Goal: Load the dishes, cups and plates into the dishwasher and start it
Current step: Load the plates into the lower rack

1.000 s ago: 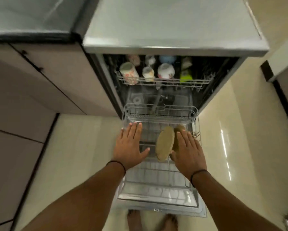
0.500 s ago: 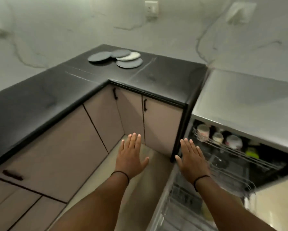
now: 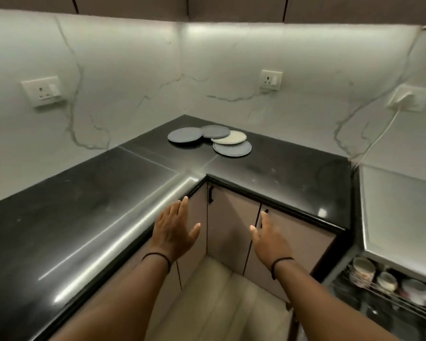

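- The left hand (image 3: 173, 230) was empty, its fingers straight and together; its grip held nothing.
- The right hand (image 3: 268, 236) was empty too, fingers extended and a little blurred; its grip was also slack and bare.
- Both hands hung in the air in front of the corner cabinet doors (image 3: 231, 222), below the table (image 3: 83, 205) edge and touching nothing.
- The plates (image 3: 210, 141) lay beyond and above both grips, well apart from them, on the far corner of the black table near the wall.
- There were four plates, flat and partly overlapping: a dark one (image 3: 185, 137) furthest left, another dark one (image 3: 215, 131) behind, a pale one (image 3: 229, 137) in the middle, a grey one (image 3: 232, 148) nearest the hands.
- The plates were round, so no long axis mattered; the spread ran roughly left to right across the line of reach.
- The grey plate sat almost straight ahead between the two grips; I judged neither hand clearly nearer it, while the left dark plate favoured the left hand.
- The table between the grips and the plates bore nothing that would block a reach; the reach would have to rise over its front edge.
- The dishwasher (image 3: 399, 212) stood to the right of the right grip, its upper rack (image 3: 389, 289) holding cups (image 3: 363, 268) at the frame's lower right.
- A cable (image 3: 379, 141) ran down the wall from a socket (image 3: 411, 98), far right of the plates and clear of the reach.
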A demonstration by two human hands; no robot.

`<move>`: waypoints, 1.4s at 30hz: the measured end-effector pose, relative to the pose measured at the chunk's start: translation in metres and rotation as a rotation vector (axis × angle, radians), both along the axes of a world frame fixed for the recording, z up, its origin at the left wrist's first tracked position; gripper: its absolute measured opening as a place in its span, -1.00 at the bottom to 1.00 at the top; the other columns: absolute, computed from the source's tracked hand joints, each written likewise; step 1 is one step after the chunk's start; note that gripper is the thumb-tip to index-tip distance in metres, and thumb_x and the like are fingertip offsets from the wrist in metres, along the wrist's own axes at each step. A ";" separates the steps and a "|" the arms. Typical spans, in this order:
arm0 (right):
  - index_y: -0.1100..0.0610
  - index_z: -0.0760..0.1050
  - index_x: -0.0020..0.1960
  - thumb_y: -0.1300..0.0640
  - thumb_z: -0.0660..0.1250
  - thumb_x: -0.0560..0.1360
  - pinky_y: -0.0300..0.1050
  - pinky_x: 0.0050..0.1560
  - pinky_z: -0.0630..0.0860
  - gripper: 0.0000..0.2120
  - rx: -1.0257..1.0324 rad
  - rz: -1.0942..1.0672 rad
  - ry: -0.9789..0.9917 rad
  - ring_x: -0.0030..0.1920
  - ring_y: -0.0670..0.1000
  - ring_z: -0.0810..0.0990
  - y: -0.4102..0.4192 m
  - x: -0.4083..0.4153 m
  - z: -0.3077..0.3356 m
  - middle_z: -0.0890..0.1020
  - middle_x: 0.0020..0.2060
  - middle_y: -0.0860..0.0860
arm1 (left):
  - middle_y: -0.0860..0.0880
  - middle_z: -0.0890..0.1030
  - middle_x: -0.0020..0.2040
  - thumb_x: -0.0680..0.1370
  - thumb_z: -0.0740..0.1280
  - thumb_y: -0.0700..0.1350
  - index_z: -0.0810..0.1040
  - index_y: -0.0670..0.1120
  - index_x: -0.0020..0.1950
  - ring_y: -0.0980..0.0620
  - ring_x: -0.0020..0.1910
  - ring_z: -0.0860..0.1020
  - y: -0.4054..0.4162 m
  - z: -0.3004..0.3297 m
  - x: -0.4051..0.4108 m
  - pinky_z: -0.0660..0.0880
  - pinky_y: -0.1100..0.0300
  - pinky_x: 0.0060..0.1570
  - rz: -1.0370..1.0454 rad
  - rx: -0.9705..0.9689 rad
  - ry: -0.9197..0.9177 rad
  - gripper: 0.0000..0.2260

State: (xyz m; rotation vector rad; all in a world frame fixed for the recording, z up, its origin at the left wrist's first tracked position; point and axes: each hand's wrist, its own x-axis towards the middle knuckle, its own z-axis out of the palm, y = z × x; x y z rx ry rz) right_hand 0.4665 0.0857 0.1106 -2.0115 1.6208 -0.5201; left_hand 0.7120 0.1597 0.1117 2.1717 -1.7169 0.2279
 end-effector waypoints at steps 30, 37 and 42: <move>0.12 0.48 -0.33 0.09 0.32 0.43 0.07 -0.29 0.58 -0.82 0.448 -0.558 -0.773 -0.49 0.07 0.54 -0.470 0.119 -0.053 0.53 -0.44 0.09 | -0.09 0.58 0.11 0.49 0.39 0.02 0.57 -0.07 0.17 -0.10 0.12 0.53 -0.547 -0.004 0.071 0.47 0.07 0.05 0.019 0.160 0.206 -0.70; 0.19 0.43 -0.39 0.13 0.45 0.37 0.04 -0.32 0.52 -0.74 0.501 -0.824 -0.913 -0.54 0.08 0.46 -0.540 0.174 -0.073 0.48 -0.50 0.08 | -0.12 0.48 0.24 0.44 0.41 0.06 0.39 -0.03 0.36 -0.13 0.22 0.45 -0.643 -0.042 0.095 0.41 -0.01 0.15 -0.248 0.214 -0.175 -0.47; 0.20 0.53 -0.28 -0.06 0.51 0.20 0.20 -0.15 0.65 -0.65 0.502 -0.928 -0.838 -0.29 0.18 0.62 -0.582 0.196 -0.081 0.65 -0.29 0.14 | -0.19 0.53 0.18 0.50 0.35 0.01 0.41 -0.07 0.37 -0.20 0.11 0.53 -0.672 -0.072 0.116 0.49 -0.04 0.01 -0.341 0.312 -0.185 -0.54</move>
